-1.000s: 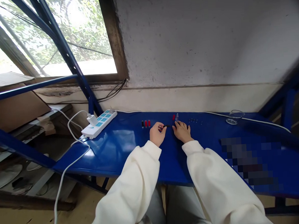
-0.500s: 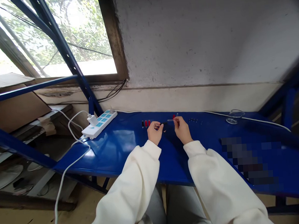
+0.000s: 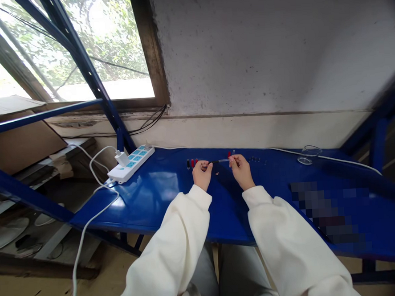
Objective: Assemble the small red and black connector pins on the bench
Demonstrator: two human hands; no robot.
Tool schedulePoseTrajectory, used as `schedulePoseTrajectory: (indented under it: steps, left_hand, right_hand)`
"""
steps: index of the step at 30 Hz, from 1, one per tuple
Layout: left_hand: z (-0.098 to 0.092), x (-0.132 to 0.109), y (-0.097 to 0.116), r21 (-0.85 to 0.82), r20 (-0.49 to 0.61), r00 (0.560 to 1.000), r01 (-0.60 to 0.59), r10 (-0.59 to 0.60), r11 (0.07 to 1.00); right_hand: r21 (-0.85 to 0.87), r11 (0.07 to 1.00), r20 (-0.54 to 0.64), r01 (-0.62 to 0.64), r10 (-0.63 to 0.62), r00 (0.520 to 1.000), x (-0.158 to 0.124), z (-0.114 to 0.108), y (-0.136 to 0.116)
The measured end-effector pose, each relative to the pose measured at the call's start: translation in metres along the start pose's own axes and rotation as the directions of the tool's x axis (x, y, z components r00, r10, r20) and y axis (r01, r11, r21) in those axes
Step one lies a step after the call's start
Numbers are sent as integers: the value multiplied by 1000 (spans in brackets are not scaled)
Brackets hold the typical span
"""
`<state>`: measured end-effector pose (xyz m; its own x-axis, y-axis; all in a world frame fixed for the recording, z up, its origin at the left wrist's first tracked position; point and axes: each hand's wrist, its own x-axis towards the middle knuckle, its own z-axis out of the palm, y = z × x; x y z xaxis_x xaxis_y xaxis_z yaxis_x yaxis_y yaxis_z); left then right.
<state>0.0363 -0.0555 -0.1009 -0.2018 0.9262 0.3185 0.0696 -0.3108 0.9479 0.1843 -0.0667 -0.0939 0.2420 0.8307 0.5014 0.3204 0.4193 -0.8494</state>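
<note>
Both hands are raised just above the blue table point(image 3: 160, 199), in front of the wall. The left hand point(image 3: 202, 174) and the right hand point(image 3: 241, 170) share a thin rod point(image 3: 220, 161), which lies level between them. Each grip is closed, fingertips pinched on one end of the rod: the left on the darker end, the right on the paler one. It is too small to tell what the rod is.

Just behind the left hand stands a short row of red and black caps point(image 3: 192, 162) on the table. A line of tiny dark pieces point(image 3: 256, 159) lies just right of the right hand. Farther right, well apart, sits a clear glass dish point(image 3: 307, 155). At the table's left end rests a white power strip point(image 3: 131, 163), and its white cable point(image 3: 88, 226) hangs over the edge.
</note>
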Motion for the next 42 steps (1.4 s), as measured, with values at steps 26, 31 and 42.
schedulePoseTrajectory:
  steps: [26,31,42]
  left_hand:
    - [3,-9,17,-62,154,987,-43,53,997]
    - [4,-11,15,12,185,977,-109,105,994]
    - [3,-9,24,251,289,898,-407,333,878]
  right_hand:
    - [-42,999,165,-14,21,986,-6,6,0]
    - [-247,965,207,92,-40,977,-10,3,-2]
    - [-366,916,197,164,-96,976,-10,1,2]
